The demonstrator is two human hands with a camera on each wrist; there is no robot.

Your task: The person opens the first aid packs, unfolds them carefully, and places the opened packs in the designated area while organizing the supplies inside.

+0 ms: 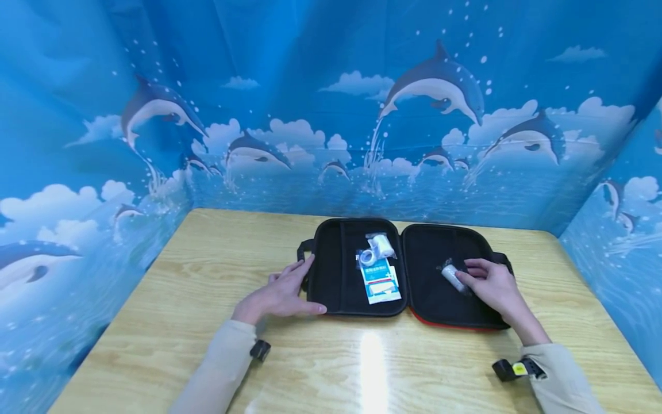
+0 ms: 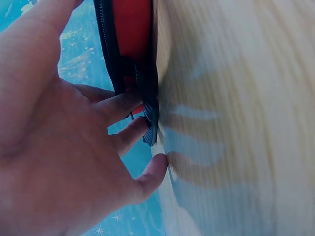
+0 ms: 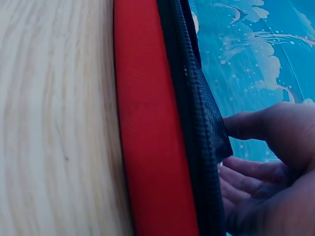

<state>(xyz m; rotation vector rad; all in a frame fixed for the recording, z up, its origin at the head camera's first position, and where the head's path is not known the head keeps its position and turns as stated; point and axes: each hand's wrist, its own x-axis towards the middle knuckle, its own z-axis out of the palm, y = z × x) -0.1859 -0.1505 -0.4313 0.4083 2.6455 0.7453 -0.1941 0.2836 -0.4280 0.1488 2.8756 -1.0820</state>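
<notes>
A black-lined, red-shelled soft case [image 1: 430, 305] with zipped edges lies spread open on a pale wood-grain table [image 1: 310, 368]. Take twelve o'clock as the side away from the person. In its right half, close to the middle, lies a small white cylindrical roll in clear crinkled film [image 1: 453, 277].

The right hand [image 1: 493, 286] comes in from about three o'clock of that roll, thumb and bent fingers right at its film. Whether they pinch it I cannot tell (the case's rim hides the contact from the right wrist camera). The left hand [image 1: 283, 292] grips nothing; its fingers are spread, resting against the case's left half between eight and nine o'clock, thumb by the near corner, fingers near the black strap handle [image 1: 305, 248].

In the left half lies a flat blue-and-white printed packet [image 1: 381, 284], with a clear-wrapped ring-shaped white roll [image 1: 368, 257] at its eleven o'clock and a thicker film-wrapped white roll [image 1: 383, 245] at its twelve.

The step in hand seems to be handling the lone roll, either taking it up or laying it down. The next move probably calls for a clear pinch or a clean release there, with the left hand steadying the case.
</notes>
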